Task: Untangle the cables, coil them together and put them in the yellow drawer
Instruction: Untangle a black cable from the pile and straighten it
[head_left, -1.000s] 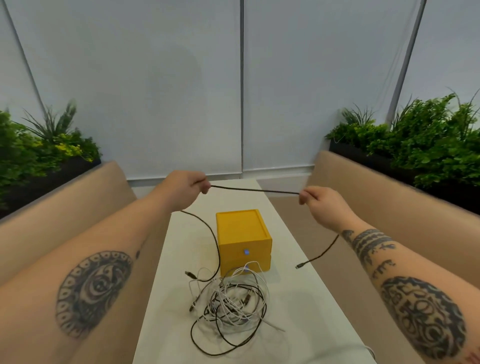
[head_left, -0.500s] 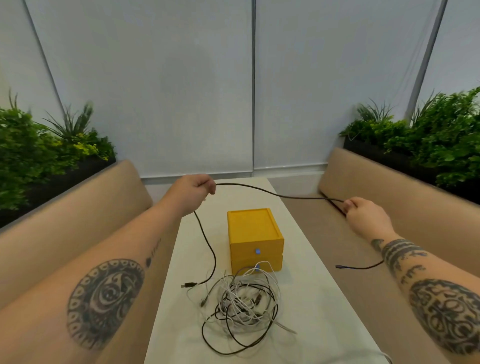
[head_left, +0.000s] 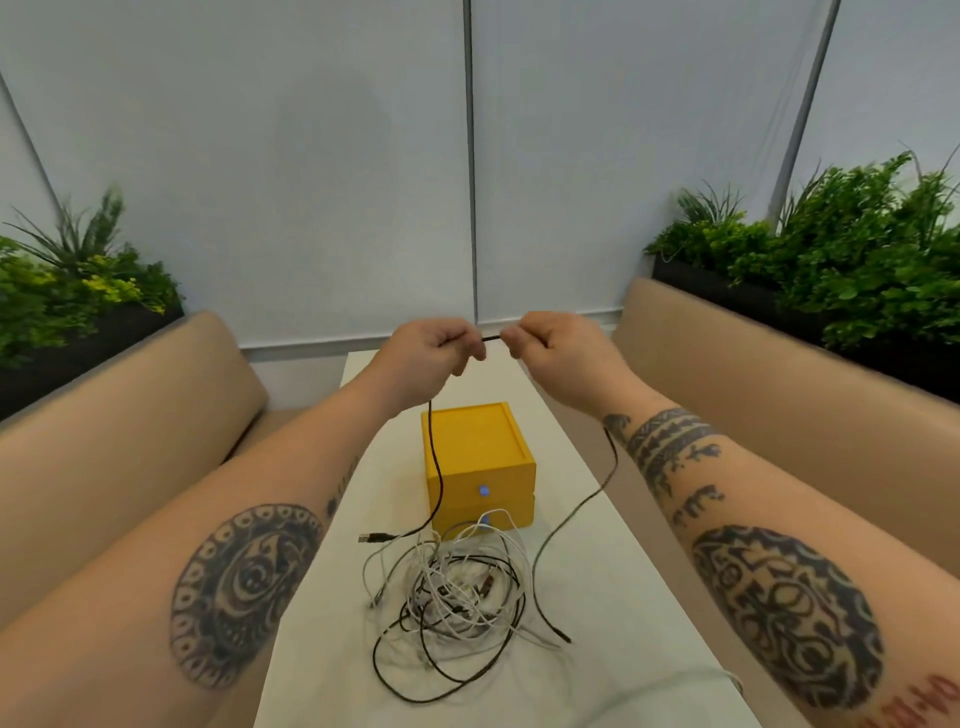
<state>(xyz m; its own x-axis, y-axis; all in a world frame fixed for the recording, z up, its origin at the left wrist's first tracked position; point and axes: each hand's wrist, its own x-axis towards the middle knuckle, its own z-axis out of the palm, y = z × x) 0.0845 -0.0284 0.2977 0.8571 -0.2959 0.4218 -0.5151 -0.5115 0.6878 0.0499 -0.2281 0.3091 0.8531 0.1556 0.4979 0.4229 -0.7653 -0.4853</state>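
Note:
I hold one black cable (head_left: 439, 467) up above the table. My left hand (head_left: 426, 353) and my right hand (head_left: 550, 348) each pinch it, close together, with a short stretch between them. Its two ends hang down on either side of the yellow drawer box (head_left: 475, 462); one plug lies left of the box, the other end reaches the table at the right. A tangled pile of white and black cables (head_left: 457, 592) lies in front of the box. Both drawers of the box look shut, each with a small blue knob.
The narrow white table (head_left: 613, 597) runs away from me between two tan upholstered benches (head_left: 130, 415). Planters with green plants (head_left: 831, 270) stand behind each bench. Grey panels close off the far end.
My hands have come together from wide apart, so the stretch of black cable between them is now short. The cable's right end has swung from beside the table onto it.

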